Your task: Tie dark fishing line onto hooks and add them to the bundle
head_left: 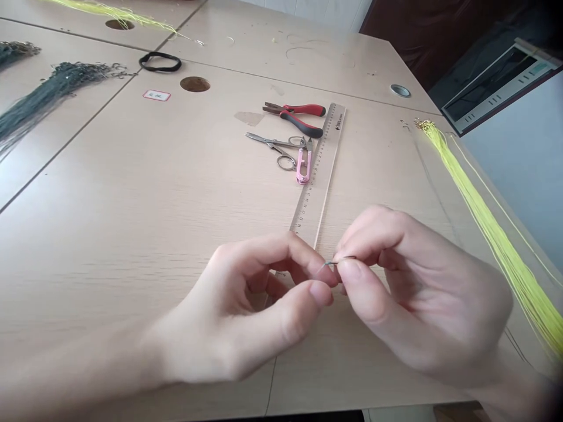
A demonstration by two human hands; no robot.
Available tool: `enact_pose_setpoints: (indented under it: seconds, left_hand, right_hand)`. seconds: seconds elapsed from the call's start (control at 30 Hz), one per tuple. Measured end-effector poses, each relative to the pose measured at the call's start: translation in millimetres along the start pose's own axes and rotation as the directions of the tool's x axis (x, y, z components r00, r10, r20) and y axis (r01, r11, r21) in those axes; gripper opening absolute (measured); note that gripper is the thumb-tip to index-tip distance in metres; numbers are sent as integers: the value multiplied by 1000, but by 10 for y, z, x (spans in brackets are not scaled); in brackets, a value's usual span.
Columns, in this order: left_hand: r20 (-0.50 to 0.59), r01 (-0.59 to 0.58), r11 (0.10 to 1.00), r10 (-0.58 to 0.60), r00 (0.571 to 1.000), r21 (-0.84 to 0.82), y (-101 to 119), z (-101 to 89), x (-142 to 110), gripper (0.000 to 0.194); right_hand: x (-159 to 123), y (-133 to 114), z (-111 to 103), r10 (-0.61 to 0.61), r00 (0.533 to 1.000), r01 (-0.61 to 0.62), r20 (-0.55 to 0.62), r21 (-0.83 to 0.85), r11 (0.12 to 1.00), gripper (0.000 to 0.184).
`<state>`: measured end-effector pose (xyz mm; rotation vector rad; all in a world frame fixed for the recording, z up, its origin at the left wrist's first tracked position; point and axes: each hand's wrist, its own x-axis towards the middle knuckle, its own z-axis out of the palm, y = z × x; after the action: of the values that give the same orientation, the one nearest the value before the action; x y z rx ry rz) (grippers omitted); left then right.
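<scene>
Close in front of me, my right hand (422,299) pinches a small dark fish hook (345,258) between thumb and forefinger. From its end, a thin fishing line (323,268) runs across the forefinger of my left hand (250,305). The left thumb and forefinger are brought together around this line, their tips almost touching the right fingertips. Where the line goes beyond the left fingers is hidden. Beneath both hands, a clear ruler (323,176) lies on the table, its near end partly covered.
Past my hands lie pink thread snips (304,164), scissors (272,142) and red-black pliers (303,114). A yellow line bundle (479,217) stretches along the right edge. Dark green bundles (53,94) lie left, near a black band (160,61), a label (156,95) and a round table hole (195,84).
</scene>
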<state>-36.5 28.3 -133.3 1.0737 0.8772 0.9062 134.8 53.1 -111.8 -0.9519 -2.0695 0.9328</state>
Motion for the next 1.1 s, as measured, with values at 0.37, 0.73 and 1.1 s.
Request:
enact_pose_setpoints:
  seconds: [0.37,0.73,1.1]
  left_hand:
    - [-32,-103,982,109,994,159,-4,-18,-3,18]
    - [-29,-211,938,227,973,274,-2,-39,-36,17]
    - [14,-256,904,268,963,342,5,-30,-13,17]
  right_hand:
    - [24,2,-15,-39,996,43,81,-55,998,14]
    - [19,-56,-11,13,999,-13,31,-1,1000,14]
    - [3,-96,-53,233,961,-242,149,45,969,23]
